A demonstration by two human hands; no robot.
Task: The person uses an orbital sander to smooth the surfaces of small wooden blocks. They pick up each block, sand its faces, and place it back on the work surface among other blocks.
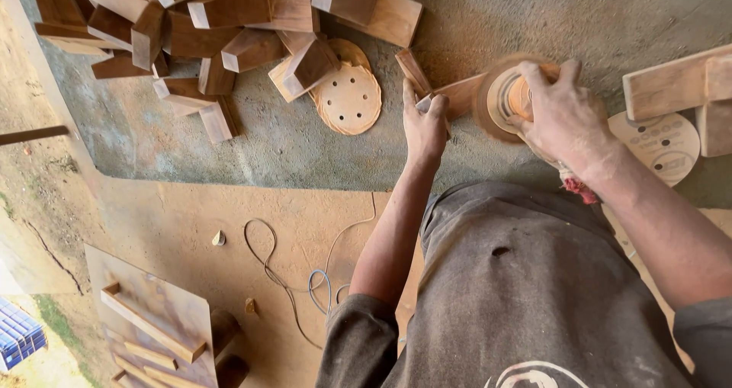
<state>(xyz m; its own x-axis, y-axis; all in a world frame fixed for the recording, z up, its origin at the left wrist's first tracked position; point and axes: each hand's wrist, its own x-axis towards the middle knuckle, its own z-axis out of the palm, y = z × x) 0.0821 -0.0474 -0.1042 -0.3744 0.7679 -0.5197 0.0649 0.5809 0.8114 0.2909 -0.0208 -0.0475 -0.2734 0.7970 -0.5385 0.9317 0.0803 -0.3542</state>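
The left hand [424, 127] pinches a small wood piece [456, 94] by its near end, fingers wrapped over the top edge, and presses it against the bench [274, 140]. The right hand [563, 112] is clenched over the top of a sander [509, 97], whose disc is blurred and meets the far end of the wood piece. Both sit at the middle of the bench, just ahead of the person's torso. Left of the grip lies a perforated sanding disc [349, 98], touching a pile of wood blocks [221, 30] that fills the upper left. Right of the sander, a second worn disc [662, 145] lies under stacked boards [675, 83]. Both forearms reach forward from the body, the left nearly straight, the right angled inward. A cable [293, 281] trails on the dusty floor below the bench edge.
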